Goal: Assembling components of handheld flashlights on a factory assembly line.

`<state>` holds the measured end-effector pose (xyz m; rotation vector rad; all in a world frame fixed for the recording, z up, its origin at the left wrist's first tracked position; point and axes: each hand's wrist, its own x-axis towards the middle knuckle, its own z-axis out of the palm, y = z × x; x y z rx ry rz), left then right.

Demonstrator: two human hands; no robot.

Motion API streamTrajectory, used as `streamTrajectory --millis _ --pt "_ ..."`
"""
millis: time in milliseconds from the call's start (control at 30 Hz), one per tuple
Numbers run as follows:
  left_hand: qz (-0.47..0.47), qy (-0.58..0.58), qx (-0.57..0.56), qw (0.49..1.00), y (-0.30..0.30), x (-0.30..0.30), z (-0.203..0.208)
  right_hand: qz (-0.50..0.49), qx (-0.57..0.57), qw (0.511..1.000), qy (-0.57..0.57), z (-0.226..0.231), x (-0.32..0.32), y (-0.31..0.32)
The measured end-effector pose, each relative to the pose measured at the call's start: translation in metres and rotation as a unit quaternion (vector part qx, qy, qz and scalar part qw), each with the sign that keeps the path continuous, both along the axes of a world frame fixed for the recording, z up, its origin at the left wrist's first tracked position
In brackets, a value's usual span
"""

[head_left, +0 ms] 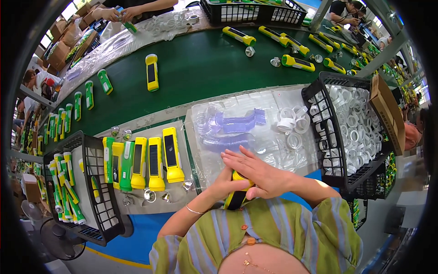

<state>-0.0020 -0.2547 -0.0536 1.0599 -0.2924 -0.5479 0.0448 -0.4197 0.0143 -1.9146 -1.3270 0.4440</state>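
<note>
Close to my chest, my left hand [226, 185] is closed around a yellow flashlight [237, 199] with a dark panel. Over the flashlight's head lies my right hand [260, 172], palm against it and fingers stretched out; that end is hidden. In front of my hands, stacked clear plastic discs [228, 142] and purple-tinted discs [239, 122] lie on plastic sheeting. Loose white rings [294, 140] rest to their right. To the left, yellow flashlights [155, 160] and a green flashlight [127, 166] form a row, with small silver reflectors [149, 196] at their ends.
A black basket [340, 180] full of white rings stands at right, beside a cardboard flap [387, 114]. Another black basket [102, 205] at left holds green and yellow flashlights. A green conveyor belt [191, 68] carries more flashlights; across it a co-worker's hands [119, 14] hold a green one.
</note>
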Motion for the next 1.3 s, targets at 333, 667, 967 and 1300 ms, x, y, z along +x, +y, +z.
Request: streamTrajectory --millis 333,667,967,1300 --pt "0.113 0.175 -0.205 0.956 0.002 0.005 -0.007 -0.350 0.063 0.929 -0.108 -0.064 0.003 -0.033" --pt "0.040 0.101 -0.153 0.982 0.004 -0.005 0.008 -0.281 0.151 0.918 -0.237 -0.005 -0.017 -0.022" --pt "0.100 0.099 -0.060 0.988 -0.003 -0.005 0.021 -0.196 0.159 0.957 -0.145 -0.003 -0.020 -0.020" --pt "0.138 0.177 -0.156 0.962 0.007 0.009 0.013 -0.513 -0.148 0.790 -0.303 -0.071 -0.005 -0.109"
